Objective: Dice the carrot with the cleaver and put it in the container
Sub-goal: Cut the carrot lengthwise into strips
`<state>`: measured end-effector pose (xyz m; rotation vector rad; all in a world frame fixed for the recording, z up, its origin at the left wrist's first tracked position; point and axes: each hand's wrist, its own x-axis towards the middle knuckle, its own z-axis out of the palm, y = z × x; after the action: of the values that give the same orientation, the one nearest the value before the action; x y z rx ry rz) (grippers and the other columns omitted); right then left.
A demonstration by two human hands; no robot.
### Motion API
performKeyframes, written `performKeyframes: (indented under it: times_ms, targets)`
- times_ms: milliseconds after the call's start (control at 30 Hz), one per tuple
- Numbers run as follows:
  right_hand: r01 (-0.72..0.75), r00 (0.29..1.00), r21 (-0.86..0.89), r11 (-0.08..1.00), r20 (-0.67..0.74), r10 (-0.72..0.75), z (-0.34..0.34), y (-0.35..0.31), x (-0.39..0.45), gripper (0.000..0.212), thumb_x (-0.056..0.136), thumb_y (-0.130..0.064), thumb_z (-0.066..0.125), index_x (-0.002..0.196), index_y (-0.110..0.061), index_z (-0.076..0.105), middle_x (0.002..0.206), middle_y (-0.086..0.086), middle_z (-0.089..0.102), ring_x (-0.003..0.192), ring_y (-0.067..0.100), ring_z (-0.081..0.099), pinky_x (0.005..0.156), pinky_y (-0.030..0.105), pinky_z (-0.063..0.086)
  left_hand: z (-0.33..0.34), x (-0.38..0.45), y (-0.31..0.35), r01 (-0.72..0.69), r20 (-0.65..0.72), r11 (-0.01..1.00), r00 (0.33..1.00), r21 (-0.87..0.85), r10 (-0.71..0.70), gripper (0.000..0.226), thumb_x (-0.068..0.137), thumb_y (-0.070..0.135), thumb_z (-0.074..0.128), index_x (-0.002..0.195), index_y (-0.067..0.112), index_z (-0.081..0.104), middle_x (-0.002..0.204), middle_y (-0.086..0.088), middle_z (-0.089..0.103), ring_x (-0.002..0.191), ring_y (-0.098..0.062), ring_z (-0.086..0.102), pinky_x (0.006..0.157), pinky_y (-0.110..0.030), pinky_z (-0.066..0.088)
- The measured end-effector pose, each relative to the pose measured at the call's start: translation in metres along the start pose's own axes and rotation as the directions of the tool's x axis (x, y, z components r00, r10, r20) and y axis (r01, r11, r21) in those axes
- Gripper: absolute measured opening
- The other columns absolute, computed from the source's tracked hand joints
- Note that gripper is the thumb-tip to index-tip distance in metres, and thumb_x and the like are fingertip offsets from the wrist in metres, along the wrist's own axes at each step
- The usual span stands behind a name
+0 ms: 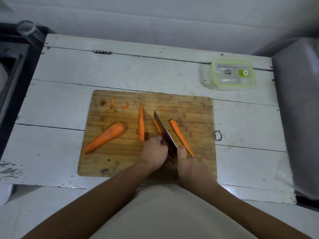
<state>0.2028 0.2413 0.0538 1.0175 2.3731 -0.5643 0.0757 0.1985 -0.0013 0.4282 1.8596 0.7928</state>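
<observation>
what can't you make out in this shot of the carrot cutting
Head view:
- Cleaver handle: hidden by the right hand.
- Carrot strip under the blade: mostly covered by cleaver and left hand.
- Container logo: too small to read.
- Grey object at right: blurred, cut off by the edge.

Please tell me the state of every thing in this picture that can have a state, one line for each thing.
Whole orange carrot: uncut, lying on the wooden cutting board.
Long orange carrot strips: cut lengthwise, not yet diced.
Steel cleaver: edge down between two strips.
Clear container with green-rimmed lid: closed, on the white table.
Left hand: holds a strip beside the blade.
Right hand: grips the cleaver.
</observation>
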Motion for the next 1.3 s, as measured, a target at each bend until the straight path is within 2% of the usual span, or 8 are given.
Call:
performKeyframes:
  times_ms: [133,433,533,667,767,867,1067,1300]
  targets:
    - [0.002,1.0,-0.005,1.0,0.004,-0.002,-0.002,-0.001,0.001,0.054,0.103,-0.018,0.046,0.146,-0.016,0.014,0.113,0.008,0.065,0.098,0.025,0.068,0.079,0.035,0.054,-0.001,-0.004,0.004,0.006,0.021,0.999,1.0,-0.032,-0.006,0.027,0.109,0.018,0.039,0.107,0.016,0.066,0.085,-0.004,0.074,0.06,-0.016,0.073,0.052,-0.027,0.057]
    - [0.047,0.998,0.02,0.999,-0.042,-0.046,-0.003,-0.007,0.014,0.046,0.103,-0.023,0.045,0.142,-0.016,0.021,0.105,0.008,0.067,0.092,0.029,0.07,0.076,0.039,0.055,-0.002,0.003,-0.001,0.01,-0.013,1.0,1.0,0.021,-0.009,0.027,0.104,0.024,0.045,0.092,0.023,0.069,0.089,-0.004,0.075,0.073,-0.022,0.074,0.07,-0.043,0.064]
    - [0.064,0.996,0.019,0.998,-0.063,-0.063,-0.001,-0.008,0.015,0.044,0.103,-0.024,0.045,0.139,-0.016,0.023,0.105,0.008,0.068,0.092,0.031,0.07,0.076,0.041,0.056,-0.003,0.008,-0.001,0.021,-0.023,0.998,1.0,0.057,-0.02,0.026,0.102,0.022,0.047,0.09,0.019,0.07,0.092,-0.005,0.075,0.077,-0.02,0.073,0.072,-0.035,0.06]
    - [0.053,0.994,0.037,0.998,-0.095,-0.05,0.005,-0.008,0.017,0.044,0.101,-0.023,0.045,0.139,-0.016,0.025,0.102,0.01,0.068,0.09,0.034,0.069,0.073,0.044,0.054,-0.005,0.004,0.007,0.019,-0.019,0.998,1.0,0.053,-0.018,0.026,0.104,0.014,0.046,0.089,0.015,0.067,0.074,-0.003,0.07,0.051,-0.007,0.067,0.045,-0.017,0.048]
    - [0.001,0.993,0.182,0.983,-0.119,0.021,0.007,0.002,0.017,0.041,0.099,-0.019,0.044,0.135,-0.018,0.027,0.099,0.013,0.067,0.09,0.038,0.066,0.07,0.043,0.049,-0.002,0.001,0.008,0.069,-0.003,0.997,0.998,-0.036,-0.069,0.027,0.105,0.015,0.044,0.095,0.003,0.066,0.065,-0.014,0.071,0.049,-0.027,0.069,0.041,-0.029,0.054]
    - [-0.055,0.984,0.318,0.946,-0.141,0.105,0.008,0.013,0.015,0.041,0.098,-0.02,0.046,0.136,-0.02,0.029,0.103,0.016,0.067,0.095,0.04,0.064,0.076,0.044,0.051,0.005,0.004,0.006,0.11,0.006,0.993,0.994,-0.047,-0.11,0.027,0.106,0.02,0.042,0.097,0.004,0.061,0.06,-0.014,0.07,0.05,-0.031,0.07,0.044,-0.033,0.054]
    - [-0.061,0.981,0.337,0.94,-0.152,0.118,0.006,0.021,0.018,0.045,0.099,-0.023,0.048,0.14,-0.018,0.029,0.108,0.015,0.065,0.101,0.038,0.062,0.07,0.035,0.038,0.006,0.005,0.0,0.124,-0.004,0.992,0.992,-0.005,-0.124,0.023,0.107,0.024,0.039,0.095,0.012,0.055,0.059,-0.013,0.071,0.055,-0.034,0.072,0.051,-0.04,0.059]
    - [-0.012,0.98,0.278,0.961,-0.185,0.066,0.013,0.008,0.015,0.038,0.097,-0.015,0.043,0.131,-0.021,0.027,0.096,0.012,0.067,0.087,0.035,0.067,0.069,0.04,0.052,0.0,0.004,0.004,0.112,0.001,0.993,0.994,0.035,-0.112,0.028,0.107,0.026,0.043,0.097,0.008,0.061,0.065,-0.012,0.072,0.057,-0.033,0.073,0.052,-0.04,0.061]
